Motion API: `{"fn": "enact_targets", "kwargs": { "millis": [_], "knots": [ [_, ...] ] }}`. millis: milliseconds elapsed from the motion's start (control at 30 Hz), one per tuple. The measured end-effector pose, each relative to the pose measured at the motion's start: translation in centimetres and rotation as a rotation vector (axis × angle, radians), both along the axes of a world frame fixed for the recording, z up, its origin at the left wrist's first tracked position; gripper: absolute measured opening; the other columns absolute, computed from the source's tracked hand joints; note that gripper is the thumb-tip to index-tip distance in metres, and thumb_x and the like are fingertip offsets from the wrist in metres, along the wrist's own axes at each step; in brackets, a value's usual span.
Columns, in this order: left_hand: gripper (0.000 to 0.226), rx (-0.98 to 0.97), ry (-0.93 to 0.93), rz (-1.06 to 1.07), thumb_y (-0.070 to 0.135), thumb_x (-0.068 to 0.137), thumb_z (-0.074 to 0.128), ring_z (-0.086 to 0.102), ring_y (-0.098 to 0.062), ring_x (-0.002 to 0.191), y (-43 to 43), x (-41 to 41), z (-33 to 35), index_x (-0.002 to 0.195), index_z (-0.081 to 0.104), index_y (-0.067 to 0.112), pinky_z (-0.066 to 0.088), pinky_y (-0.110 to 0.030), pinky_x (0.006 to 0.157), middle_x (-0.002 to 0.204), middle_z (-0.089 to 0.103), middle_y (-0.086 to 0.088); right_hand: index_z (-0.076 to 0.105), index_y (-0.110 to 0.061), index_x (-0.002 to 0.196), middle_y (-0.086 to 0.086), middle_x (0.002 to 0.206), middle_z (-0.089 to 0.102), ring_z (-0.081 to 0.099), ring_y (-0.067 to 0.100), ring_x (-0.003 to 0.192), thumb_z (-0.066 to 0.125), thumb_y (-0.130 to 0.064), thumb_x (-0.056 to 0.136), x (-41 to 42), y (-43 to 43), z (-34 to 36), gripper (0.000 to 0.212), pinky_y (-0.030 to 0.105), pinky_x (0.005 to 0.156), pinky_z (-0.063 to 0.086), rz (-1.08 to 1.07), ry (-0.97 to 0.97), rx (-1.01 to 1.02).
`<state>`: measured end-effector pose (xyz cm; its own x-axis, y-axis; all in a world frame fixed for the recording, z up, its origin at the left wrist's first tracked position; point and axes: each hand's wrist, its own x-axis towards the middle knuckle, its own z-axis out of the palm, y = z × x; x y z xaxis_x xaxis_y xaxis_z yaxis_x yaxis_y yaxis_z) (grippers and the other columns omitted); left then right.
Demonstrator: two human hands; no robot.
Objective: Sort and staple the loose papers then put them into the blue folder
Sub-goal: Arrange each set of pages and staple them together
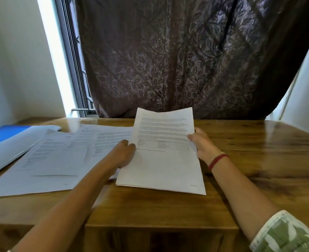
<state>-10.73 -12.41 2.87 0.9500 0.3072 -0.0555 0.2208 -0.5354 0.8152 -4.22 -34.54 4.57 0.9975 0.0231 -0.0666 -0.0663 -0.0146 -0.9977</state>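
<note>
A thin stack of printed papers (163, 160) is tilted up off the wooden table (259, 160) in the middle of the view. My left hand (124, 151) grips its left edge and my right hand (202, 142) grips its right edge, thumb on top. Several loose printed sheets (59, 157) lie spread and overlapping on the table to the left. The blue folder (6, 133) lies open at the far left, a white page or inner flap covering most of it. No stapler is visible.
A dark leaf-patterned curtain (186, 60) hangs behind the table's far edge, with a window strip (72, 70) at its left. The table's front edge runs just below my forearms. Bare wood shows at the right.
</note>
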Motion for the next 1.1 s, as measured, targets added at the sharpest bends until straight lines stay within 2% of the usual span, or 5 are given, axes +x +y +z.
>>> {"fn": "enact_targets", "kwargs": {
  "millis": [267,533,733,933,1100],
  "knots": [
    [0.041,0.014,-0.032,0.110,0.029,0.103,0.040,0.050,-0.025,0.098,1.2,3.5,2.2,0.137,0.041,0.006,0.045,-0.038,0.081,0.121,0.053,-0.009,0.048,-0.010,0.122,0.004,0.102,0.060,0.059,0.015,0.084,0.043,-0.001,0.099,-1.2,1.7,0.0,0.026,0.027,0.063,0.050,0.133,-0.026,-0.095],
    [0.010,0.030,0.058,0.199,0.012,0.102,0.044,0.052,-0.023,0.076,2.3,4.5,1.9,0.109,0.047,0.007,0.044,-0.035,0.074,0.090,0.050,-0.009,0.048,-0.015,0.118,-0.004,0.095,0.058,0.058,0.011,0.084,0.044,-0.008,0.101,-1.7,2.7,-0.3,0.019,0.024,0.060,0.049,0.172,-0.089,-0.182],
    [0.022,-0.172,-0.035,0.206,0.011,0.101,0.040,0.050,-0.018,0.072,2.5,4.8,0.9,0.119,0.050,0.004,0.046,-0.028,0.067,0.108,0.058,-0.016,0.047,-0.016,0.125,0.001,0.109,0.059,0.058,0.011,0.087,0.042,-0.013,0.102,-1.8,3.3,-1.0,0.023,0.026,0.065,0.050,0.108,-0.145,-0.180],
    [0.039,-0.208,-0.126,0.173,0.008,0.095,0.037,0.055,-0.043,0.113,1.9,4.2,-0.6,0.132,0.042,-0.004,0.050,-0.053,0.094,0.129,0.053,-0.027,0.046,-0.015,0.122,-0.002,0.096,0.058,0.058,0.013,0.083,0.046,-0.007,0.099,-1.4,2.5,-1.1,0.025,0.026,0.060,0.049,0.138,-0.037,-0.180],
    [0.044,-0.114,-0.031,0.098,0.011,0.103,0.032,0.047,-0.011,0.075,0.4,4.0,-0.2,0.147,0.030,0.012,0.038,-0.023,0.052,0.125,0.048,-0.004,0.050,-0.011,0.120,0.007,0.110,0.062,0.061,0.019,0.091,0.051,-0.007,0.096,-0.3,1.1,-0.8,0.024,0.031,0.073,0.053,0.051,-0.030,-0.158]
  ]
}}
